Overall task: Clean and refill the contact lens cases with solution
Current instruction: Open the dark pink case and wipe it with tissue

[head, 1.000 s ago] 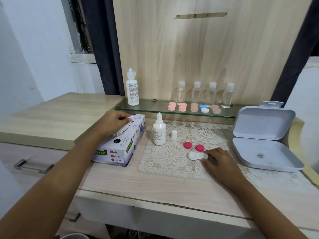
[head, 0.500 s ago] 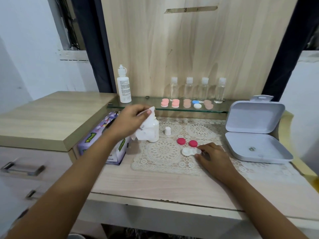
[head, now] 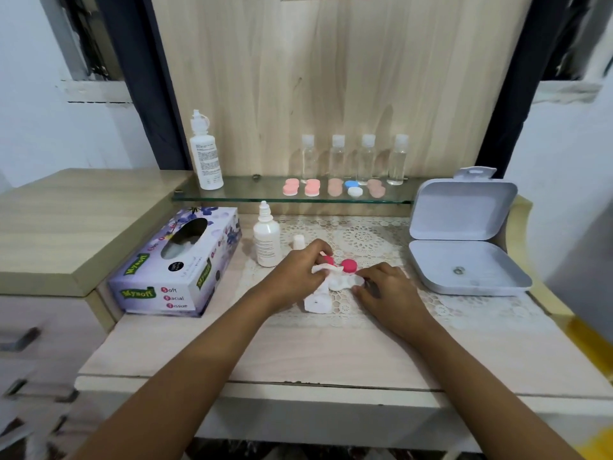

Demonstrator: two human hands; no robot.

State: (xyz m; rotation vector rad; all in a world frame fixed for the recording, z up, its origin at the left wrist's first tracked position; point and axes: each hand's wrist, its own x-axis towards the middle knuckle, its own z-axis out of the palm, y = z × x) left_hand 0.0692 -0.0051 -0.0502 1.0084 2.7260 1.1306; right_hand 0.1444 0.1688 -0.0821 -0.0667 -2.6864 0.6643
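My left hand [head: 298, 272] pinches a white tissue [head: 320, 293] and presses it onto the open white lens case [head: 356, 279] on the lace mat. My right hand [head: 386, 290] holds the right end of that case with its fingertips. Two red caps [head: 348, 265] lie just behind the case, one partly hidden by my left fingers. A small white solution bottle [head: 266, 239] stands uncapped left of my hands, its white cap [head: 298, 242] beside it. Several more lens cases [head: 311, 188] sit on the glass shelf.
A tissue box [head: 179, 263] lies at the left of the desk. An open grey plastic box [head: 464, 234] stands at the right. On the glass shelf [head: 252, 194] are a tall white bottle [head: 205, 157] and several clear bottles [head: 368, 159].
My left hand pulled a tissue from the box, carried it right past the small bottle, and brought it down onto the lens case. My right hand stayed on the case.
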